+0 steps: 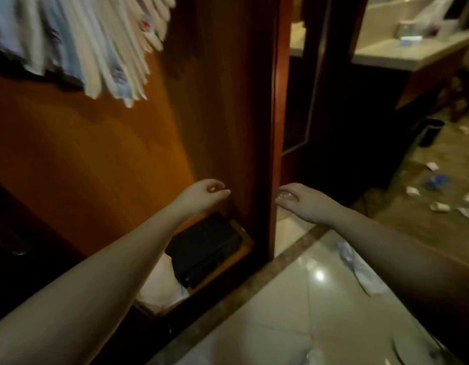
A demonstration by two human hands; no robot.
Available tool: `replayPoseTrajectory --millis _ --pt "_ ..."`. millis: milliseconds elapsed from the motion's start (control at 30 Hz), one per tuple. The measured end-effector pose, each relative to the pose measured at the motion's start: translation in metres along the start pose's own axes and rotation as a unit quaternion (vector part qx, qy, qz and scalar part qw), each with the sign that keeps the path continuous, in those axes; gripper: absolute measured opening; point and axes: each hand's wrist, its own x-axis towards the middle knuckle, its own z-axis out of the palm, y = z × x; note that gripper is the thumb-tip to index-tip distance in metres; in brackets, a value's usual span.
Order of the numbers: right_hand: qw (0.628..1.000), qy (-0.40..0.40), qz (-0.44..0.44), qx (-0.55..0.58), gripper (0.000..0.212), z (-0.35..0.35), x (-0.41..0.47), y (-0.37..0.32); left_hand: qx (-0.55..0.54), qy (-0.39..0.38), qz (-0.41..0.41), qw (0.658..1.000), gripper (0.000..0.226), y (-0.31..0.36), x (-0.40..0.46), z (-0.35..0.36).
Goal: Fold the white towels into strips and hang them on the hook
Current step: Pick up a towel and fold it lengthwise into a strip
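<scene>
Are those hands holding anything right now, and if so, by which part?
Nothing is held. The left hand and right hand both reach forward with loose, empty fingers, well below the hanging towels.

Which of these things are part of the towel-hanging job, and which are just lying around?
Part of the job: hanging towels; left hand and right hand, both empty.

Just lying about: black case, paper scraps, black bin, plate.

towels [78,43] blurred, cut off at top
</scene>
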Motion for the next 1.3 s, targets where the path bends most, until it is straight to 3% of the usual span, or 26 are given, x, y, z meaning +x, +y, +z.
replayPoseTrajectory --millis 167,467,667,1000,1300 --pt "0.994 0.011 0.103 0.037 0.064 0.042 -0.044 0.104 0.015 -0.088 0.029 0.996 0.047 0.027 0.047 0.102" --pt "0.964 -0.050 0.240 0.099 0.061 0.067 -0.078 0.309 -0.024 -0.201 -0.017 0.979 0.025 0.106 0.164 0.288" --pt "0.918 -0.100 0.350 0.154 0.061 0.073 -0.092 0.433 0.025 -0.292 -0.051 0.955 0.043 0.163 0.241 0.408" --pt "0.829 -0.148 0.494 0.215 0.060 0.103 -0.081 0.603 0.073 -0.368 -0.097 0.922 0.028 0.190 0.357 0.563" --pt "0.764 -0.130 0.566 0.280 0.055 0.151 0.005 0.749 0.052 -0.426 -0.140 0.892 0.026 0.172 0.528 0.707"
